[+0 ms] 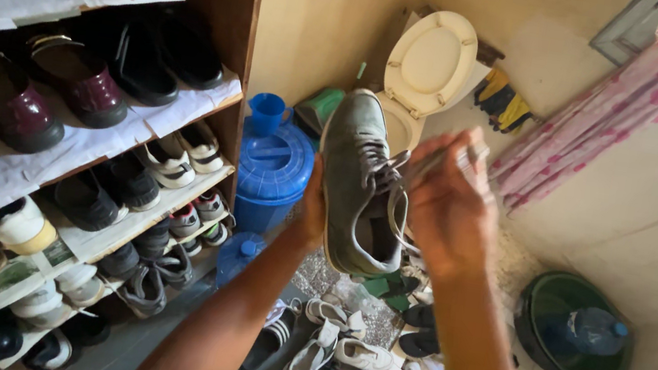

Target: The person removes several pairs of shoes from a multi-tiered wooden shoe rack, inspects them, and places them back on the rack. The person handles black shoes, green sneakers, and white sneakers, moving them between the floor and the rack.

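Home bathroom: toilet (428, 73), shoe shelves (134, 137)

grey-green lace-up shoe (357, 182) held upright, toe up, laces loose.

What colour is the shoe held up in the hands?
Grey-green shoe with pale grey laces, seen best in the head view.

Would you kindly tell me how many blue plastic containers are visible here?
3: a lidded blue bucket beside the wooden shelf, a small blue jug on its lid, a blue bottle below. Others may be hidden.
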Tool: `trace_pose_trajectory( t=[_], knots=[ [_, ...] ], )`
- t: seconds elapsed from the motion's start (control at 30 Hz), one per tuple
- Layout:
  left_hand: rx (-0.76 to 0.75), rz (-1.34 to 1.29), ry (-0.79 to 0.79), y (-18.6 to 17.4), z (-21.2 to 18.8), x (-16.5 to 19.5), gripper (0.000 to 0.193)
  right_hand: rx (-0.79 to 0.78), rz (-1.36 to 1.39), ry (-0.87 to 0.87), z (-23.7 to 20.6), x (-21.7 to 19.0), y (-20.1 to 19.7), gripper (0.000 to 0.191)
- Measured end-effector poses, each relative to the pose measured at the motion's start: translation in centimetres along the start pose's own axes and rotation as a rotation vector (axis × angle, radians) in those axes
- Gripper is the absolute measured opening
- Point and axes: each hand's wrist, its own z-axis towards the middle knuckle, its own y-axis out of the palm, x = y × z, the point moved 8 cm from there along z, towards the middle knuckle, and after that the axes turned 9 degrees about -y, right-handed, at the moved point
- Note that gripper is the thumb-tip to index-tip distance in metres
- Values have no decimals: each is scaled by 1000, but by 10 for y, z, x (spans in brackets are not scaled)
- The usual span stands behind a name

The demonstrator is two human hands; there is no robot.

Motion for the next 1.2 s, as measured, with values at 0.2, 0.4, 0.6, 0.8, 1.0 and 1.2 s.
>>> trace_pose_trajectory(
  t=[0.2, 0.4, 0.6, 0.8, 1.0, 1.2],
  knots=[
    [35, 7, -96, -19, -1, -30, 84, -157, -126, 12, 12, -23, 38, 17],
    [6, -72, -73, -27, -1, -26, 79, -740, -1884, 114, 1, 6, 5, 20],
    [201, -96, -114, -45, 8, -25, 79, -1263, -1829, -119, -30, 16, -40, 13],
    [139, 17, -77, -41, 9, -30, 79, -1288, -2185, 316, -21, 54, -153, 12],
    [206, 77, 11, -53, 2, -25, 80, -1392, -2078, 402, -10, 35, -136, 22],
    [247, 36, 71, -65, 8, -37, 79, -1215, -2100, 187, -11, -15, -55, 18]
  ],
)
